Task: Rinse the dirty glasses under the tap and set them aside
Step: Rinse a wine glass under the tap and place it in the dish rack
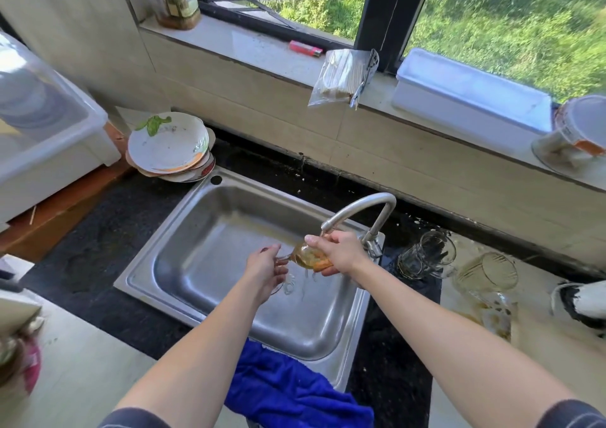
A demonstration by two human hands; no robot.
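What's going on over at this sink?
A person is rinsing a brown-stained clear glass mug under the curved metal tap, over the steel sink. The left hand holds its handle; the right hand grips its body. A clear glass and a stained glass lie on the counter to the right.

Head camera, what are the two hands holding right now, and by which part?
Both hold one glass mug under the tap. The left hand pinches its handle, and the right hand grips its body.
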